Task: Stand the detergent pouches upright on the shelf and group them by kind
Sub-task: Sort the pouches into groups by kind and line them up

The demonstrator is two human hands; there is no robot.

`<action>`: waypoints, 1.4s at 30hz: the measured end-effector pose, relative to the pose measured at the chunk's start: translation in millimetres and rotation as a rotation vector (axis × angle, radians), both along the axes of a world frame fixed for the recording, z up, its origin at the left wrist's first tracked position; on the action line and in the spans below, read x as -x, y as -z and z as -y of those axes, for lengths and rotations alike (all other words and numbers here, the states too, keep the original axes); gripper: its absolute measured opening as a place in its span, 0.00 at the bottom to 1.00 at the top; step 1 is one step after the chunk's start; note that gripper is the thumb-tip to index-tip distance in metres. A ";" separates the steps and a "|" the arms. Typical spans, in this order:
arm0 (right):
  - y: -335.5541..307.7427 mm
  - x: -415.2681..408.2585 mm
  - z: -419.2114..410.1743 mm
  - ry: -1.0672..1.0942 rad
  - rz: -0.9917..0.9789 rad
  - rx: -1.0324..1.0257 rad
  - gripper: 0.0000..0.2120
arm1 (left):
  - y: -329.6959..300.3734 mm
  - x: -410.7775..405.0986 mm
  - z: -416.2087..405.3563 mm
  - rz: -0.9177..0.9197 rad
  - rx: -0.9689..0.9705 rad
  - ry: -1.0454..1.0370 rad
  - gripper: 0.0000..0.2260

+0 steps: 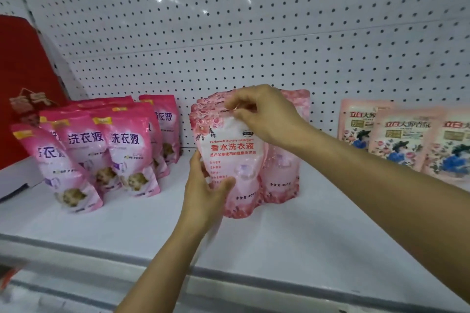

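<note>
A pale pink rose-print detergent pouch (232, 155) stands upright at the middle of the white shelf (292, 236). My left hand (206, 185) grips its lower left side, thumb across the front. My right hand (264, 114) pinches its top edge. Behind it stand more pouches of the same kind (284, 175). To the left is a group of bright pink pouches (106, 150), the front-left one leaning. At the right stand peach pouches with blue flowers (407, 137).
A white pegboard (229, 33) backs the shelf. A red box (23, 79) stands at the far left behind the bright pink pouches. The shelf's front lip (229, 277) runs across the bottom. Bare shelf lies between the groups and in front of them.
</note>
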State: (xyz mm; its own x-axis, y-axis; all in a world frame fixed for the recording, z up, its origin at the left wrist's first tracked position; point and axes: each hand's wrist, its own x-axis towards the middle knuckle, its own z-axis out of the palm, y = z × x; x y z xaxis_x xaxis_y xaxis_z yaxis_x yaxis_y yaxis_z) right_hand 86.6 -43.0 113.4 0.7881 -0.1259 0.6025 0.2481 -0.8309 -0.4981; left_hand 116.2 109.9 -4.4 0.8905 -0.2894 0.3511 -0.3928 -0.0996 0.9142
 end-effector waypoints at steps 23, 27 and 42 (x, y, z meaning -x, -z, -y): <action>36.7 189.1 327.0 0.786 -0.133 -0.267 0.39 | -38.4 95.0 307.9 -0.288 0.061 0.299 0.30; 65.4 191.3 335.2 0.528 -0.169 -0.768 0.33 | -21.5 93.9 332.0 -0.326 0.079 0.176 0.10; 109.4 133.2 345.8 0.550 -0.220 -0.821 0.15 | -12.9 20.9 288.7 -0.729 0.301 0.218 0.08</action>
State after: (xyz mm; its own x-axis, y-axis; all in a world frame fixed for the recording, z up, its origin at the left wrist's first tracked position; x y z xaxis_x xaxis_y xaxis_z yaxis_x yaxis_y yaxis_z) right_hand -46.6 -388.8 4.1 0.5791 -0.8151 0.0146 -0.2321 -0.1820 -0.9555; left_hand 95.3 -178.8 8.5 0.8597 -0.4681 -0.2044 0.3287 0.2006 0.9229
